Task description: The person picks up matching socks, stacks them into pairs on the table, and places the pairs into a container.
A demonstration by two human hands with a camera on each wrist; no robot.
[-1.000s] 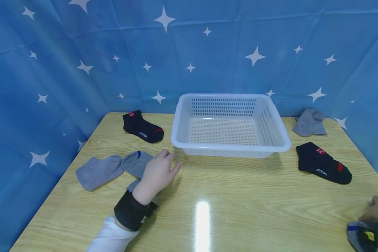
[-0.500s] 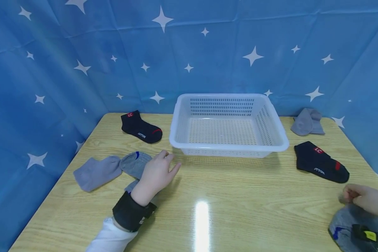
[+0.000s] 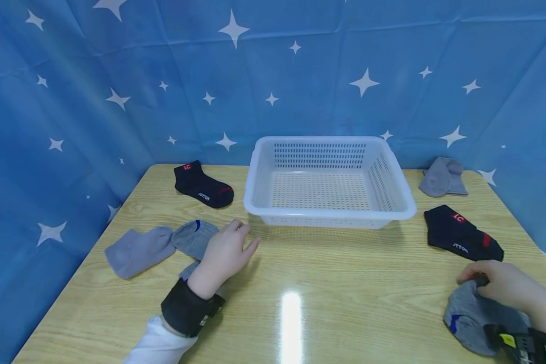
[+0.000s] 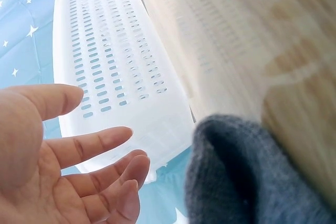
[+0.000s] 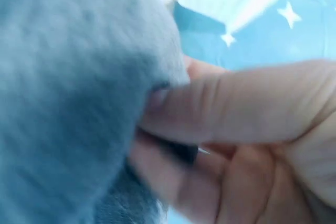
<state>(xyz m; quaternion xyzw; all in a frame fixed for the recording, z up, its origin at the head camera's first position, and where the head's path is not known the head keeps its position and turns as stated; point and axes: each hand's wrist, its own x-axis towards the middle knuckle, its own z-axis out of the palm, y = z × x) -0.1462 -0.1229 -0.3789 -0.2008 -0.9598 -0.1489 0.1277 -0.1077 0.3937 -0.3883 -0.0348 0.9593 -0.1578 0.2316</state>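
Observation:
My right hand (image 3: pixel 505 285) pinches a grey sock with a blue mark (image 3: pixel 475 316) between thumb and fingers at the right front of the table; the right wrist view shows the thumb (image 5: pixel 226 103) pressed against the cloth. At the left, my left hand (image 3: pixel 225 253) hovers over another grey sock with a blue mark (image 3: pixel 193 237), its fingers relaxed and holding nothing. Part of that sock is hidden under the hand and wrist. In the left wrist view the palm and loose fingers (image 4: pixel 94 148) show beside a grey sock edge (image 4: pixel 226 166).
A white perforated basket (image 3: pixel 329 218) stands at the back middle. A plain grey sock (image 3: pixel 141 250) and a black sock (image 3: pixel 202 184) lie on the left. On the right are a black sock (image 3: pixel 459 235) and a folded grey sock (image 3: pixel 443 177). A blue star curtain (image 3: pixel 300 71) hangs behind.
My right hand has come in from the right edge, moving left with the grey sock in its grip. The left hand has stayed in place.

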